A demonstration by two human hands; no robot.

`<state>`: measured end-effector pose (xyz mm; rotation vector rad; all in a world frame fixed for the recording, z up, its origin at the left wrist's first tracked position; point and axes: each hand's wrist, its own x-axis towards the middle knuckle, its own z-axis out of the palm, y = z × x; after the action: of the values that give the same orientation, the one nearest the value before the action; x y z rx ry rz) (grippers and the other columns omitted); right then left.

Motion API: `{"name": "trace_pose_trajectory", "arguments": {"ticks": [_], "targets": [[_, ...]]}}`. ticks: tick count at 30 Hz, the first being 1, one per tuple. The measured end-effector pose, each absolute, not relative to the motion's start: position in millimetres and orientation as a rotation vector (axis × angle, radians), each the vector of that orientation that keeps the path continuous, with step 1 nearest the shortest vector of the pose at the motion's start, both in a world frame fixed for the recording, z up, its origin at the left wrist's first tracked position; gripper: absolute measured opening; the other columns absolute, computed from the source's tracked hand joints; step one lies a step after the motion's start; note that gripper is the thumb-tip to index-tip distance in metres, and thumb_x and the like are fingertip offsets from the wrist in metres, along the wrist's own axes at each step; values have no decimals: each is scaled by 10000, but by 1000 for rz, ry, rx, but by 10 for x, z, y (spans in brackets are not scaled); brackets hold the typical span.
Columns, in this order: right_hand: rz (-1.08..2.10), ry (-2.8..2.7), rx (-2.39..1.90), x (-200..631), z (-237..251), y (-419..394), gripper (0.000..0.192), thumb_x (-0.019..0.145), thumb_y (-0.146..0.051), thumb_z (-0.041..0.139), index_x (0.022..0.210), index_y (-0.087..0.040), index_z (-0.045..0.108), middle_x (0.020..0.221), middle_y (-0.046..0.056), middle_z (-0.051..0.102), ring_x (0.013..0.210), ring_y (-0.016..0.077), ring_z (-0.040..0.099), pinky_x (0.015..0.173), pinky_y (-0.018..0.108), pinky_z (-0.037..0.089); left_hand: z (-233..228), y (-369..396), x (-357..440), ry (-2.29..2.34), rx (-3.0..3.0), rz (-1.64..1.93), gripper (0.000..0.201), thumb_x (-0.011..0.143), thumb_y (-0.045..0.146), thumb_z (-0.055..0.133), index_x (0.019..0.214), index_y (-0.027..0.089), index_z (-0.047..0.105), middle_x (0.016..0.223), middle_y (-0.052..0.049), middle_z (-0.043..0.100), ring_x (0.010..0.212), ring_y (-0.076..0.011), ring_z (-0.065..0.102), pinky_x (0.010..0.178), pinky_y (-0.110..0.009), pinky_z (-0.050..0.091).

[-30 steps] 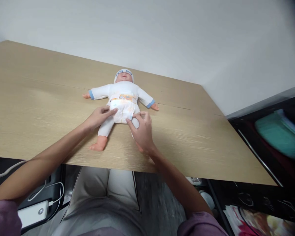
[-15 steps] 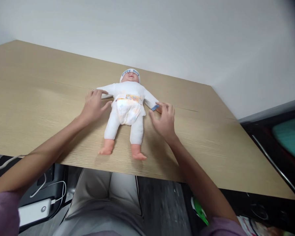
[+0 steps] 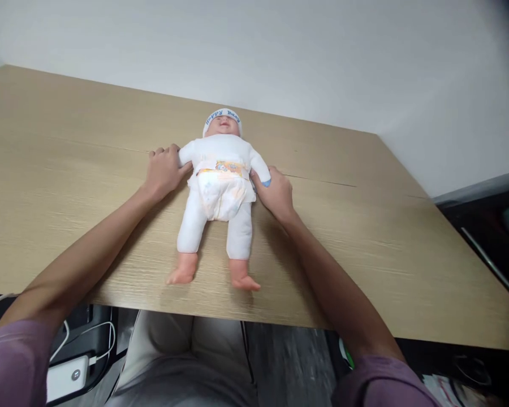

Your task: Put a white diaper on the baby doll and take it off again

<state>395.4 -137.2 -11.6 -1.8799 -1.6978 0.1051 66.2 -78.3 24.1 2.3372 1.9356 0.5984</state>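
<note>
One doll (image 3: pixel 221 151), face-up (arms (image 3: pixel 260 166) held); left grip (image 3: pixel 163 171), right grip (image 3: pixel 276 194), at either side

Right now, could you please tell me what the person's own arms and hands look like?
The left hand and right hand are bare, with no gloves, watch or bracelet in view. Dull purple sleeves end around the elbows, leaving the forearms uncovered.

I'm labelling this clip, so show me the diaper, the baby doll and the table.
Diaper (image 3: pixel 223 195), head view: front panel.
Baby doll (image 3: pixel 223 147), head view: chest.
Table (image 3: pixel 89 116), head view: top surface.
</note>
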Motion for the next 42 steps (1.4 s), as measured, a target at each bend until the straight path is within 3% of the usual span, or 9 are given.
{"name": "trace_pose_trajectory", "arguments": {"ticks": [9,13,17,20,26,32,35,39,42], "targets": [[539,-1669,-1575,4003,413,-2459,520,1054,-661,656,1348,-244,761,1237,95,844,1079,317,757,906,408,580,881,-2500,539,1774,2118,805,580,964,682,687,1257,188,610,1110,-142,782,965,-356,758,823,-432,584],[640,-1856,-1477,4163,705,-3575,320,1102,-523,660,1199,-240,774,1026,40,815,907,238,727,814,323,557,470,-4043,184,1515,2136,858,482,906,515,768,1267,226,637,1081,-100,809,902,-317,797,762,-403,637],[964,-1997,-1457,4077,754,-4565,359,1078,-409,723,1412,-279,742,1290,76,820,1139,276,779,951,335,592,-204,-5385,-113,1305,2108,749,452,826,277,774,1264,272,662,1157,-88,845,994,-319,850,811,-385,693],[1110,-2084,-1487,3866,505,-4982,417,1075,-366,730,1486,-295,719,1350,91,788,1185,291,775,983,353,591,-512,-5965,-264,1411,1968,604,431,806,271,782,1222,271,671,1124,-85,864,959,-330,860,794,-389,687],[1020,-2236,-1528,3506,-471,-4954,492,1110,-476,699,1531,-222,712,1456,127,766,1282,328,731,1095,397,567,-556,-6028,-368,1522,1647,226,366,959,508,705,1177,267,536,1033,-41,840,919,-311,831,822,-376,616],[1040,-2194,-1602,3548,-1056,-4912,388,1034,-346,758,1411,-265,798,1406,90,809,1363,314,696,1249,463,507,-547,-5841,-474,1572,1891,-33,741,1007,799,571,1411,179,620,1125,-179,833,1085,-449,799,936,-502,585],[997,-2011,-1527,3638,-1094,-5167,361,1095,-378,666,1419,-286,797,1490,105,772,1421,296,681,1295,514,480,-532,-5874,-562,1573,2150,31,744,1026,765,622,1449,155,665,1239,-211,804,1166,-454,761,1025,-559,574],[1201,-1797,-1454,3673,-996,-5507,415,1157,-534,570,1234,-249,862,1268,100,866,1200,291,793,1120,462,596,-325,-5828,-446,1422,2371,199,727,1048,661,713,1546,141,618,1495,-249,710,1343,-481,671,1085,-622,555],[1238,-1717,-1492,3610,-929,-5606,426,1108,-596,643,1151,-239,872,1183,91,889,1107,301,816,1030,435,616,-107,-5656,-73,1144,2319,323,625,1118,571,682,1621,221,555,1576,-189,669,1418,-408,631,1138,-564,545]]}}
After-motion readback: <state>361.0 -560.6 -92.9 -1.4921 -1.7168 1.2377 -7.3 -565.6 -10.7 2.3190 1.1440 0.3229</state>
